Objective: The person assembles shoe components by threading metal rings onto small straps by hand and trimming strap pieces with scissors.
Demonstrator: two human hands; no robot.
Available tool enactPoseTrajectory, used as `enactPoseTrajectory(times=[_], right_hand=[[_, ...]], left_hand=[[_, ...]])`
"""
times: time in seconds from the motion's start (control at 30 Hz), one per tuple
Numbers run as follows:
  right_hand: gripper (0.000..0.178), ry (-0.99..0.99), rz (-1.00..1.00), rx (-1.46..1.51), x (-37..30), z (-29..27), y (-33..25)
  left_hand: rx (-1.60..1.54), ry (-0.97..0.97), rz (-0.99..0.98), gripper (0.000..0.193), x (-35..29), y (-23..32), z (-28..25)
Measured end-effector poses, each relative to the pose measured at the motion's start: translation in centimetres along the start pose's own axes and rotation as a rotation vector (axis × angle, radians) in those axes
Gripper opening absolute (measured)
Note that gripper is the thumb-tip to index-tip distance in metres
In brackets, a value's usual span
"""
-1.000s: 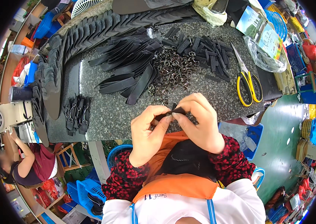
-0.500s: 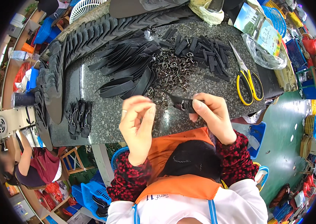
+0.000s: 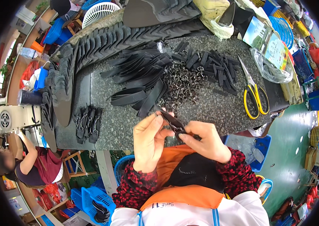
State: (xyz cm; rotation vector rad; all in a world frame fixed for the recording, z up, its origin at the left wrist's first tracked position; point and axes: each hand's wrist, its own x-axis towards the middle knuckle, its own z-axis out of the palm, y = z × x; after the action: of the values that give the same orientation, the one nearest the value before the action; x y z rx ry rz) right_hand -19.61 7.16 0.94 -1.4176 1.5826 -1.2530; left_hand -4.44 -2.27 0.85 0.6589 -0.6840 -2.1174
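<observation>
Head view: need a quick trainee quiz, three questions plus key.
1. What do the left hand and right hand hold together?
2. True or false: the scissors lie to the left of the metal clasps.
3. What colour are the scissors' handles?
A) red
B) yellow and black
C) blue

Key:
1. A black strap.
2. False; they lie to the right in the picture.
3. B.

Glossy, brightly lit green floor (image 3: 280, 162)
</observation>
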Motion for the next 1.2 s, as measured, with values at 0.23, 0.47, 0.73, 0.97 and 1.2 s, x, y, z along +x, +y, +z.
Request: enactPoseTrajectory(times=[0.23, 0.47, 0.73, 0.97, 1.2], right_hand=[[0.018, 0.333, -0.348, -0.144, 2.1, 0.6, -1.2], [0.012, 0.115, -0.015, 0.043, 2.1, 0.3, -0.4], [0.009, 0.503, -0.049, -0.939, 2.6, -7.0, 4.0], [0.007, 0.389, -0.048, -0.962, 2.0, -7.4, 4.9], [0.004, 0.349, -0.092, -0.973, 2.0, -7.7, 4.9]], left_hand=[[0.515, -0.055, 0.255, 0.017, -1.3, -1.2, 0.1], [0.659, -0.156, 0.142, 0.018, -2.1, -0.2, 0.2], [0.268, -0.097, -0.020, 0.013, -0.6, 1.4, -1.8], [0.185, -0.125, -0.080, 0.014, -0.7, 0.0, -1.5], [0.170, -0.131, -0.096, 0.013, -0.8, -0.1, -1.6]])
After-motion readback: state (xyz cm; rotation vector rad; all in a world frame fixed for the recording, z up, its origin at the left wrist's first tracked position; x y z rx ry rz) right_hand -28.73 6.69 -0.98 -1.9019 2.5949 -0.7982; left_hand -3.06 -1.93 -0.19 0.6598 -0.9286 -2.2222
